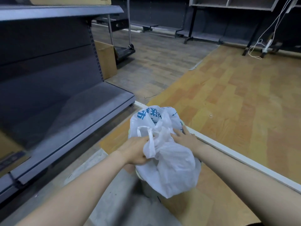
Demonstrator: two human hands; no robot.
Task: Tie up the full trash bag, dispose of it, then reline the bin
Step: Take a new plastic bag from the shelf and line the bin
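Where planks end, grey shelving [78, 101].

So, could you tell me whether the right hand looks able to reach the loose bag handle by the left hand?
Probably yes: the right hand lies open on the trash bag, with only soft plastic between it and the handle.

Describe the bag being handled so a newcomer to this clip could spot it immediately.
Start at the grey shelving unit on the left and drop to the floor in front of it. The trash bag sits between the left hand and right hand, thin white plastic with blue print on top.
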